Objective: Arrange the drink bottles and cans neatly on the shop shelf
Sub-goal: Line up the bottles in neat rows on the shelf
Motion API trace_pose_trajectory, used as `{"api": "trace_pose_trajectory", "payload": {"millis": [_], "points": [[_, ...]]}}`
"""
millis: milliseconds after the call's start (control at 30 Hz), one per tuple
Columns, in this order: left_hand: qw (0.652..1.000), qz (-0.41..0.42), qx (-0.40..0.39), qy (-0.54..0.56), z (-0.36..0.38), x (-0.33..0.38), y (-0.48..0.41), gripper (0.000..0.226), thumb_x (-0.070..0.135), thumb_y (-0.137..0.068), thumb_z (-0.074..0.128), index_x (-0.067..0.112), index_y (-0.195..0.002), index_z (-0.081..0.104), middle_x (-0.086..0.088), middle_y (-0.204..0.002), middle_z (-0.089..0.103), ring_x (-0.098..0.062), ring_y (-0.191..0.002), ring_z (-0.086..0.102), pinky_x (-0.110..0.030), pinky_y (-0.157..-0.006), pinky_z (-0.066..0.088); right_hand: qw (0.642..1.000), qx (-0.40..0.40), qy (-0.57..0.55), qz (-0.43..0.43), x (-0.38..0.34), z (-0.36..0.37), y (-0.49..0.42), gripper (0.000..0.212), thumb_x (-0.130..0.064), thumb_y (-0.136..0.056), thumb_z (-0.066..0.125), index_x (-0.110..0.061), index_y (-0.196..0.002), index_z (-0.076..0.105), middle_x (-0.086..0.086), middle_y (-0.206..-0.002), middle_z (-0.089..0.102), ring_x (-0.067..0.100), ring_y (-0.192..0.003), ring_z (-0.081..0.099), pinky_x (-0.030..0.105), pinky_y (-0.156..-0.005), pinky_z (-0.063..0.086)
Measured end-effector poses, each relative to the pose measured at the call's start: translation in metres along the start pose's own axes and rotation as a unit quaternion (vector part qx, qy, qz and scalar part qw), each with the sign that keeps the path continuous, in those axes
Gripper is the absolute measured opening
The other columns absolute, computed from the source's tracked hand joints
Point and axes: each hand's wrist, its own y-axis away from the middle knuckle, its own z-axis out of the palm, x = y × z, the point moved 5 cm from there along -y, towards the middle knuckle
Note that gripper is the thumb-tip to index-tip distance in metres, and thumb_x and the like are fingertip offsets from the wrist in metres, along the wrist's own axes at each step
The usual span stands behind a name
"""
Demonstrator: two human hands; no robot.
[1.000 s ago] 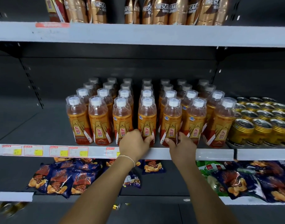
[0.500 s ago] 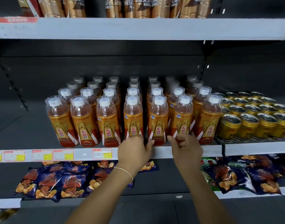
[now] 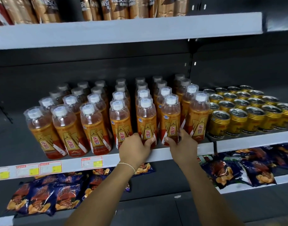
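**A:** What has just changed in the head view?

**B:** Both hands have slid rightward along the front row of orange bottles (image 3: pixel 94 128). A second ago the left hand (image 3: pixel 135 147) was at the foot of the fourth bottle (image 3: pixel 121 121) from the left. Now its fingers curl into the gap beside the fifth bottle (image 3: pixel 146 118) and its thumb lies across that bottle's foot, gripping it. The right hand (image 3: pixel 182 144) grips the sixth bottle (image 3: pixel 170 118) the same way, thumb on the front and fingers tucked in at its right side.

**A:** And what does that mean for the task?

**B:** The person seems to be working along the row, squaring each front bottle to the shelf (image 3: pixel 205 148) edge. The two held bottles stand upright at centre frame, close together, labels facing out. The three at the left look wider spaced, so the row is probably not finished.

**A:** What else differs from the earlier frame?

**B:** The camera has swung, so the whole shelf sits further left in the frame. More of the gold cans (image 3: pixel 237 118) show at the right, just beside the seventh bottle (image 3: pixel 199 121). The snack bags (image 3: pixel 42 196) below and the coffee bottles (image 3: pixel 117 7) at the top edge look unchanged.
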Motion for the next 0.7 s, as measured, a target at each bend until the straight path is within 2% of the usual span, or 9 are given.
{"api": "trace_pose_trajectory", "payload": {"millis": [67,200,267,333,433,500,600,667,700], "points": [[1.0,0.007,-0.003,-0.015,-0.002,0.002,0.002,0.056,0.072,-0.085,0.05,0.019,-0.069,0.04,0.008,-0.062,0.044,-0.02,-0.063,0.053,-0.029,-0.047,0.03,1.0,-0.006,0.0,0.001,-0.001,-0.001,0.0,0.052,-0.039,-0.089,0.071,-0.012,-0.131,0.057,0.002,-0.123,0.068,0.024,-0.114,0.063,0.031,-0.095,0.047],[0.998,0.047,0.019,-0.044,-0.01,0.005,0.017,0.044,0.063,-0.091,0.048,0.019,-0.087,0.043,0.0,-0.075,0.061,-0.024,-0.073,0.066,-0.028,-0.05,0.038,1.0,-0.016,-0.012,0.009,-0.003,-0.009,0.009,0.055,-0.04,-0.088,0.072,-0.014,-0.133,0.056,0.0,-0.122,0.068,0.021,-0.112,0.062,0.031,-0.096,0.049],[0.996,0.072,0.025,-0.042,-0.01,0.008,0.028,0.037,0.057,-0.093,0.048,0.02,-0.094,0.045,0.0,-0.076,0.064,-0.024,-0.071,0.066,-0.027,-0.049,0.039,0.999,0.04,-0.006,-0.003,-0.006,-0.021,0.02,0.048,-0.039,-0.086,0.074,-0.014,-0.125,0.062,-0.004,-0.114,0.07,0.016,-0.103,0.063,0.022,-0.082,0.046],[0.994,0.103,0.016,-0.03,-0.005,0.014,0.039,0.032,0.054,-0.093,0.048,0.021,-0.094,0.048,0.0,-0.08,0.066,-0.023,-0.073,0.066,-0.027,-0.052,0.04,0.995,0.102,-0.012,-0.018,-0.007,-0.036,0.034,0.039,-0.035,-0.085,0.077,-0.012,-0.116,0.066,-0.008,-0.102,0.069,0.007,-0.086,0.061,0.011,-0.066,0.04],[0.986,0.164,-0.022,-0.005,0.008,0.033,0.049,0.026,0.05,-0.094,0.048,0.024,-0.089,0.05,0.0,-0.087,0.067,-0.023,-0.081,0.065,-0.028,-0.058,0.039,0.991,0.132,-0.013,-0.006,-0.002,-0.056,0.042,0.028,-0.036,-0.089,0.072,-0.016,-0.108,0.066,-0.009,-0.094,0.069,0.001,-0.072,0.061,0.013,-0.056,0.042],[0.98,0.192,-0.04,0.024,0.017,0.049,0.053,0.024,0.047,-0.093,0.05,0.024,-0.09,0.054,0.0,-0.09,0.067,-0.023,-0.085,0.064,-0.027,-0.061,0.039,0.99,0.142,-0.006,0.007,0.004,-0.069,0.04,0.022,-0.034,-0.089,0.071,-0.022,-0.105,0.065,-0.01,-0.091,0.068,0.004,-0.075,0.063,0.014,-0.058,0.04],[0.975,0.214,-0.046,0.041,0.029,0.074,0.052,0.024,0.045,-0.093,0.05,0.022,-0.092,0.055,-0.002,-0.092,0.066,-0.023,-0.086,0.064,-0.028,-0.063,0.043,0.994,0.108,0.019,0.031,0.014,-0.083,0.02,0.016,-0.032,-0.091,0.069,-0.028,-0.104,0.059,-0.014,-0.09,0.067,0.01,-0.082,0.064,0.01,-0.058,0.032],[0.975,0.215,-0.041,0.045,0.039,0.089,0.046,0.024,0.042,-0.093,0.051,0.021,-0.1,0.057,-0.004,-0.094,0.067,-0.025,-0.088,0.065,-0.028,-0.062,0.04,0.995,0.083,0.04,0.031,0.021,-0.088,0.003,0.02,-0.032,-0.094,0.066,-0.024,-0.111,0.059,-0.007,-0.1,0.07,0.015,-0.088,0.065,0.016,-0.06,0.037],[0.976,0.21,-0.039,0.049,0.043,0.096,0.042,0.025,0.041,-0.093,0.052,0.02,-0.106,0.058,-0.004,-0.096,0.068,-0.025,-0.09,0.065,-0.028,-0.063,0.04,0.996,0.067,0.051,0.03,0.024,-0.089,-0.007,0.025,-0.032,-0.094,0.065,-0.022,-0.116,0.058,-0.004,-0.106,0.07,0.018,-0.094,0.065,0.02,-0.067,0.042]]}}
